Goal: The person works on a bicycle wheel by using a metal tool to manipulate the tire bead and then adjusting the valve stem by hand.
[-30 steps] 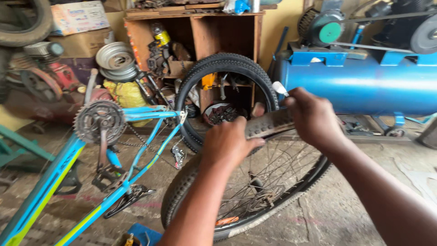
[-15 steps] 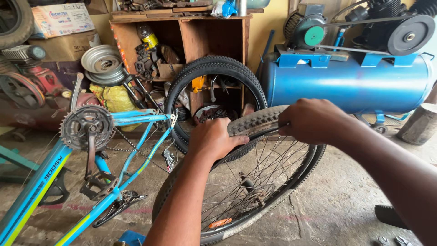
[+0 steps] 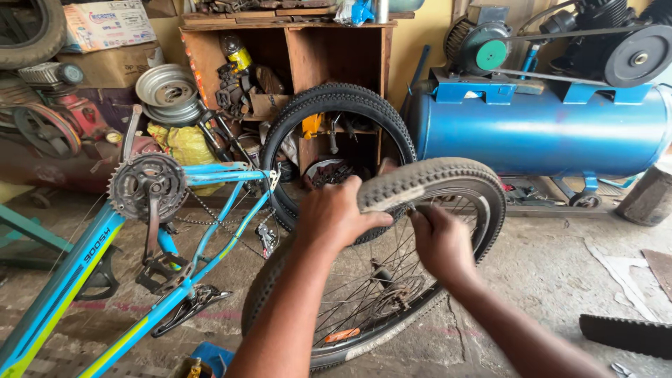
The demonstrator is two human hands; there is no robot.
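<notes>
A spoked bicycle wheel [image 3: 392, 294] stands upright in front of me, its knobby grey tyre [image 3: 455, 175] partly pulled off the rim at the top. My left hand [image 3: 339, 213] grips the loose top part of the tyre. My right hand [image 3: 441, 241] sits just under it, at the rim, fingers pinched on the tyre's edge; whether it also holds a small tool I cannot tell. A blue bicycle frame [image 3: 105, 252] lies upside down to the left, with its chainring [image 3: 147, 185] and pedal [image 3: 162, 269] showing.
A second black tyre [image 3: 336, 94] leans against a wooden shelf [image 3: 294, 42] behind the wheel. A blue compressor tank [image 3: 546, 129] stands at the right. Metal rims [image 3: 164, 91] and machine parts crowd the back left. A tyre strip [image 3: 626, 336] lies on the concrete floor, right.
The tyre's loose top section has moved higher and further right on the wheel. My right hand has dropped from gripping the tyre's top to the rim beneath it. The view has shifted right.
</notes>
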